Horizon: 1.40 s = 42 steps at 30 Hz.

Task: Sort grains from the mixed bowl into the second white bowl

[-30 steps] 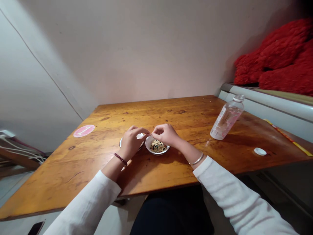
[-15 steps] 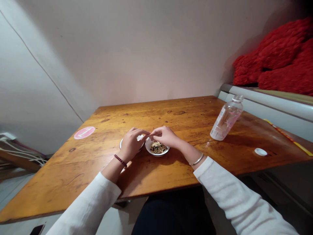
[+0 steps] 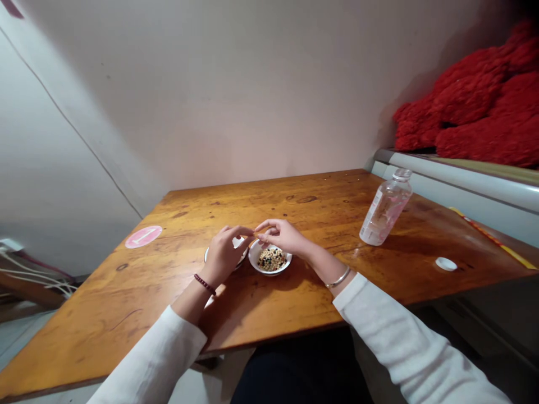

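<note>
Here are both hands, close in over the middle of the counter (image 3: 328, 213), the left hand (image 3: 225, 252) and the right hand (image 3: 286, 235) meeting fingertip to fingertip above two bowls. The right-hand bowl (image 3: 253, 261), white and holding mixed beans (image 3: 272, 260), sits under the right hand, set back from the near edge. The left-hand bowl (image 3: 241, 258) is just beside it, beneath the left hand. Out to the right there's a good stretch of wood before the bottle (image 3: 385, 213), then the white cap (image 3: 446, 264) near the right-hand edge; leftward, open wood runs to the round pink sticker (image 3: 144, 237) by the left edge. Behind the bowls, more bare wood reaches back to the wall (image 3: 261, 101).

Now the tricky part: thumbs and forefingers draw close on each hand, but whether those fingers pinch anything, I cannot tell; the tips overlap too tightly. The left hand covers much of its bowl, so its contents are hard to read. Both sleeves run off the bottom, and the red plush (image 3: 484, 106) is cut off at right.
</note>
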Tool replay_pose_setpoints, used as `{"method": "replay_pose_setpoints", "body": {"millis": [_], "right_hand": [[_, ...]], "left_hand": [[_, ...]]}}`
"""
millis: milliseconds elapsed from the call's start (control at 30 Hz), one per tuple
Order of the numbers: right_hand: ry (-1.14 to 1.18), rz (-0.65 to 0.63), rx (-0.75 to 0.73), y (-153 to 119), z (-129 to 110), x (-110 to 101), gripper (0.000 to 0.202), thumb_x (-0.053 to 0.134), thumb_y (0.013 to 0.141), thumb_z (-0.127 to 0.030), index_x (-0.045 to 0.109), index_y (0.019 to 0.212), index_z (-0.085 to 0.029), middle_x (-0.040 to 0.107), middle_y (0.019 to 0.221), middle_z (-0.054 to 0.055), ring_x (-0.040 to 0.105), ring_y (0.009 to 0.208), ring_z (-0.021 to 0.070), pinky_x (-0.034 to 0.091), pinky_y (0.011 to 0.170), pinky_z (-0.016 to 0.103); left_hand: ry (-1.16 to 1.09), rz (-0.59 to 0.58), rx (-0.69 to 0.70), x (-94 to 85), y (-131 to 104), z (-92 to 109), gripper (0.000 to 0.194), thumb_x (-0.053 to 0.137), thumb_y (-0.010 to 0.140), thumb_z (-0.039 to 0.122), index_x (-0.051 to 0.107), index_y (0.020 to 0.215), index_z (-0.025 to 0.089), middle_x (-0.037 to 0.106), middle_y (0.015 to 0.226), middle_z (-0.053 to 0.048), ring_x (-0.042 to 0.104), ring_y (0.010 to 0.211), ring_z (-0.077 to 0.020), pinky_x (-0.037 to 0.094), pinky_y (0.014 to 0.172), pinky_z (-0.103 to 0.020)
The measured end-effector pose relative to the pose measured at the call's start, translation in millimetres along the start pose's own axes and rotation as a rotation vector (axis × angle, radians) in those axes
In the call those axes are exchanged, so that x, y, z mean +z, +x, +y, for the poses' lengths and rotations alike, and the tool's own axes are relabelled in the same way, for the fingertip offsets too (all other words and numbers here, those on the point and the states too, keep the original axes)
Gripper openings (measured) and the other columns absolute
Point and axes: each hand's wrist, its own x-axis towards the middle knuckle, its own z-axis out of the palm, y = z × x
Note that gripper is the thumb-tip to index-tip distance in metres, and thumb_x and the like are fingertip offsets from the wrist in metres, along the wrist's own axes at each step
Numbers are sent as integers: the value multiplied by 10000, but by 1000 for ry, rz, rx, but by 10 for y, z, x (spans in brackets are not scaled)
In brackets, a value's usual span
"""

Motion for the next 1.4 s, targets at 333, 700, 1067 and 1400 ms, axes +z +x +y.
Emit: {"method": "replay_pose_setpoints", "body": {"millis": [333, 700, 1067, 1400], "right_hand": [[60, -44, -40, 21, 78, -1, 372, 795, 691, -396, 687, 932, -134, 729, 770, 55, 679, 638, 135, 567, 666, 269], [-23, -3, -31, 48, 81, 17, 326, 547, 905, -422, 682, 936, -127, 732, 766, 76, 693, 668, 148, 547, 682, 272], [-346, 17, -159, -9, 60, 25, 182, 573, 792, -132, 738, 871, -139, 750, 894, 68, 686, 850, 172, 516, 817, 288], [-308, 19, -157, 27, 91, -10, 164, 625, 780, -139, 727, 909, -141, 747, 896, 60, 686, 846, 156, 525, 816, 282]], "left_hand": [[-34, -25, 7, 8, -9, -17, 149, 631, 863, 364, 733, 859, 254, 689, 775, -18, 584, 727, -159, 486, 652, -266], [178, 25, 202, -60, -16, 26, 201, 540, 933, 321, 723, 923, 237, 718, 848, -34, 567, 800, -185, 468, 736, -302], [321, 70, 330, -86, -12, 18, 204, 543, 936, 332, 741, 942, 283, 711, 904, -20, 557, 809, -175, 445, 704, -280], [279, 70, 316, -59, 8, 22, 209, 549, 930, 344, 743, 941, 268, 715, 919, -28, 565, 818, -183, 454, 717, -292]]}}
